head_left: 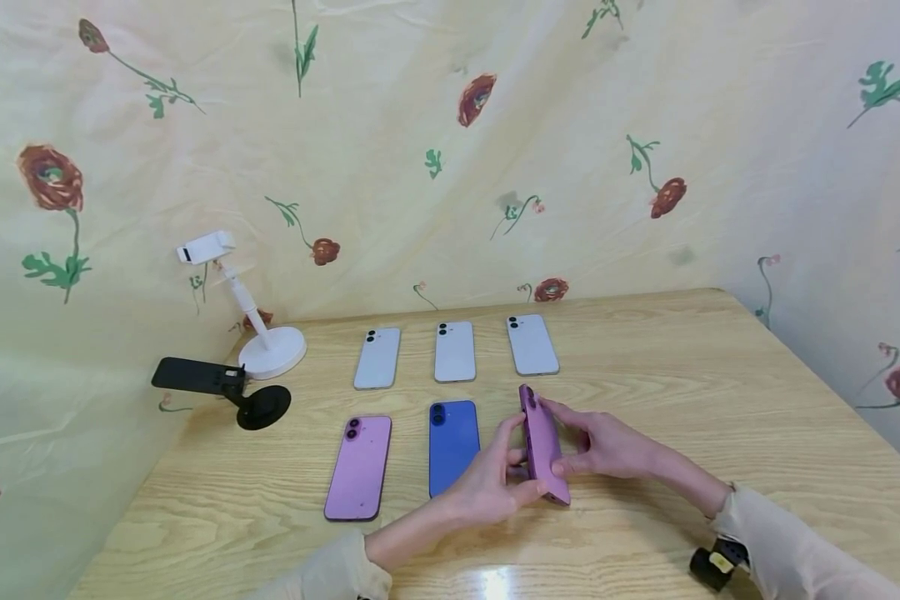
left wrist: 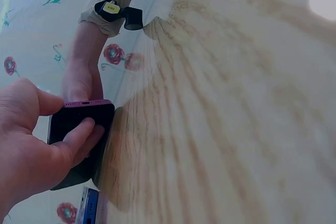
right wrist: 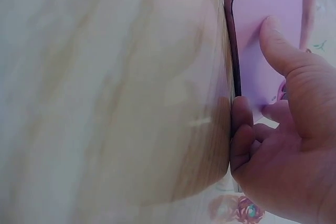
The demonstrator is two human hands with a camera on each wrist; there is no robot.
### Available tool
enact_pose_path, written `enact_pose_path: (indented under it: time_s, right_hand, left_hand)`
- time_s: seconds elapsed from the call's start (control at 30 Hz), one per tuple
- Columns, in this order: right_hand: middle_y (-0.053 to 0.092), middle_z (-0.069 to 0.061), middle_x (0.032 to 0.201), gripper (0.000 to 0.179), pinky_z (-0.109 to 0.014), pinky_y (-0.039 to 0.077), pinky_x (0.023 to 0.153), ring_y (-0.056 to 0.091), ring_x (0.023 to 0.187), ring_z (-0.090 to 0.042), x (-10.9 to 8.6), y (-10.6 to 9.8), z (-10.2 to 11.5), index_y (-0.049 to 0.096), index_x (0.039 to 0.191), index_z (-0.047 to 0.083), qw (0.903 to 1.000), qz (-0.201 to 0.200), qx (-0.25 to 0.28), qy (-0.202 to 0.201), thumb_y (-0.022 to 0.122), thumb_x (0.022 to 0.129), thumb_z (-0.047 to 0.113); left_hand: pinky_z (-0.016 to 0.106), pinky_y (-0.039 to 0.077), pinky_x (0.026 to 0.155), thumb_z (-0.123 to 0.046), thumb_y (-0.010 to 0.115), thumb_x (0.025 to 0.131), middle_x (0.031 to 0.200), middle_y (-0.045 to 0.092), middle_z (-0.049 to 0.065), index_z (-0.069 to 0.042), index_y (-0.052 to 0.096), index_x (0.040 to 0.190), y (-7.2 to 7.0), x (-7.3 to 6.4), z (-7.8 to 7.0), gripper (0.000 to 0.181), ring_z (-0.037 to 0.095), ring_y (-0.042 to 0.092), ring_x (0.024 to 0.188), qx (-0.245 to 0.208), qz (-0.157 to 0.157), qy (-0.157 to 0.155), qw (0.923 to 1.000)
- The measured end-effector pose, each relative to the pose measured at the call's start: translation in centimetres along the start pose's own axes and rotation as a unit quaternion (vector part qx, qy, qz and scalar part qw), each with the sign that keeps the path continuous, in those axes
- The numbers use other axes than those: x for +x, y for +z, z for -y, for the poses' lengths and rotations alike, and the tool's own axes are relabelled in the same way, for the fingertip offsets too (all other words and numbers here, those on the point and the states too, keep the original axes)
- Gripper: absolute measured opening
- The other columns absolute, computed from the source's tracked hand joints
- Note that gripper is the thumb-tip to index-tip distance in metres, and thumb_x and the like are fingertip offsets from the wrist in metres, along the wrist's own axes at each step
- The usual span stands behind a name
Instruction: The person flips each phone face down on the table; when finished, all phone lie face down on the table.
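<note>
Both hands hold a pink phone (head_left: 542, 442) that stands tilted on its long edge on the wooden table. My left hand (head_left: 487, 487) grips its near-left side: the thumb is at the bottom end and the fingers lie across the dark screen (left wrist: 89, 166). On the other side, my right hand (head_left: 607, 446) has its thumb on the pink back (right wrist: 252, 24), and its other fingers are near the upper end and lower edge. A blue phone (head_left: 453, 446) lies face down just left of the held one, partly behind the left hand. Further left lies another pink phone (head_left: 358, 468), back up.
Behind are three pale phones in a row: left (head_left: 377, 358), middle (head_left: 454, 352) and right (head_left: 532, 344). At the left edge stand a white phone stand (head_left: 272, 353) and a black phone stand (head_left: 264, 407). Flowered cloth (head_left: 390, 167) hangs behind the table (head_left: 667, 367).
</note>
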State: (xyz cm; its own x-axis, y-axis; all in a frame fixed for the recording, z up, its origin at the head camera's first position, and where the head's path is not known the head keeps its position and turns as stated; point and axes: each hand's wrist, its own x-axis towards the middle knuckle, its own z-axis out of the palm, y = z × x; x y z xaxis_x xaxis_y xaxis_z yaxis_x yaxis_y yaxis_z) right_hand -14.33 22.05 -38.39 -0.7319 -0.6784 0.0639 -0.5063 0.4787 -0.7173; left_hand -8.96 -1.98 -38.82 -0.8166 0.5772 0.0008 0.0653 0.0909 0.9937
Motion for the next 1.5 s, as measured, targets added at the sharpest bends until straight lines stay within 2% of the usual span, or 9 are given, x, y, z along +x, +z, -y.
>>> enact_pose_path:
  time_s: [0.17,0.63,0.7,0.77,0.87,0.93,1.1,1.33,1.5]
  right_hand:
    - [0.032,0.010,0.062,0.092,-0.022,0.031,0.052,0.036,0.057,-0.006,-0.05,-0.03,0.12,0.031,0.155,-0.002,1.0000,0.002,0.006,0.004,0.081,0.086,0.033]
    - [0.037,0.009,0.065,0.092,-0.022,0.034,0.052,0.040,0.059,-0.006,-0.28,0.11,-0.25,0.031,0.155,-0.001,0.9998,0.001,-0.008,0.019,0.079,0.087,0.037]
    - [0.051,0.001,0.076,0.092,-0.022,0.034,0.053,0.041,0.059,-0.006,-0.38,0.10,-0.23,0.032,0.154,-0.002,0.9997,-0.002,-0.008,0.025,0.080,0.086,0.037]
    - [0.060,-0.012,0.098,0.092,-0.022,0.035,0.053,0.042,0.061,-0.007,-0.41,0.09,-0.18,0.033,0.154,-0.002,0.9995,-0.004,-0.007,0.031,0.080,0.085,0.038]
    - [0.051,-0.026,0.132,0.093,-0.023,0.036,0.054,0.042,0.062,-0.007,-0.39,0.04,-0.15,0.034,0.154,-0.002,0.9994,-0.008,-0.011,0.032,0.081,0.085,0.039]
    - [0.047,-0.030,0.140,0.093,-0.023,0.037,0.055,0.042,0.063,-0.007,-0.36,-0.01,-0.11,0.034,0.154,-0.002,0.9993,-0.008,-0.014,0.034,0.081,0.085,0.039]
    - [0.035,-0.035,0.149,0.093,-0.025,0.037,0.056,0.041,0.063,-0.006,-0.29,-0.08,-0.04,0.033,0.153,-0.005,0.9993,-0.008,-0.017,0.032,0.080,0.085,0.039]
    - [0.035,-0.035,0.150,0.094,-0.025,0.037,0.057,0.042,0.064,-0.007,-0.10,-0.07,0.15,0.034,0.152,-0.006,0.9991,-0.007,-0.016,0.040,0.081,0.085,0.040]
    - [0.031,-0.039,0.149,0.094,-0.025,0.036,0.057,0.041,0.062,-0.006,-0.02,-0.06,0.21,0.034,0.151,-0.009,0.9990,-0.004,-0.018,0.040,0.081,0.084,0.040]
  left_hand:
    - [0.024,0.051,0.086,-0.001,0.065,0.096,0.129,0.064,0.013,-0.010,0.011,0.159,0.04,-0.13,-0.11,0.083,0.013,0.065,0.107,-0.011,-0.001,-0.008,0.9999]
    - [0.023,0.051,0.084,-0.001,0.064,0.096,0.128,0.065,0.012,-0.008,0.010,0.160,0.35,-0.14,-0.03,0.084,0.010,0.066,0.101,0.020,-0.006,-0.010,0.9997]
    - [0.023,0.051,0.083,0.000,0.064,0.096,0.127,0.065,0.012,-0.006,0.009,0.160,0.41,-0.13,0.05,0.084,0.010,0.067,0.099,0.026,-0.006,-0.005,0.9996]
    - [0.022,0.052,0.082,0.001,0.064,0.096,0.126,0.066,0.012,-0.005,0.009,0.160,0.44,-0.11,0.12,0.085,0.009,0.067,0.097,0.034,-0.007,-0.003,0.9994]
    - [0.022,0.052,0.080,0.002,0.065,0.095,0.123,0.068,0.011,-0.005,0.009,0.160,0.47,-0.08,0.12,0.086,0.007,0.067,0.093,0.041,-0.010,-0.006,0.9991]
    - [0.022,0.052,0.075,0.002,0.067,0.093,0.117,0.069,0.007,-0.006,0.009,0.161,0.49,-0.05,0.07,0.090,0.007,0.066,0.087,0.047,-0.013,-0.014,0.9987]
    - [0.022,0.050,0.064,0.000,0.076,0.086,0.104,0.069,-0.003,-0.007,0.012,0.160,0.60,0.12,-0.01,0.098,0.005,0.063,0.073,0.089,-0.030,-0.025,0.9953]
    - [0.021,0.049,0.063,-0.001,0.080,0.081,0.101,0.069,0.001,-0.001,0.016,0.157,0.77,0.42,0.05,0.099,0.002,0.059,0.073,0.158,-0.049,0.004,0.9863]
    - [0.020,0.048,0.060,-0.005,0.082,0.080,0.083,0.062,-0.005,0.002,0.014,0.156,0.87,0.50,-0.06,0.102,0.002,0.057,0.068,0.196,-0.055,-0.011,0.9791]
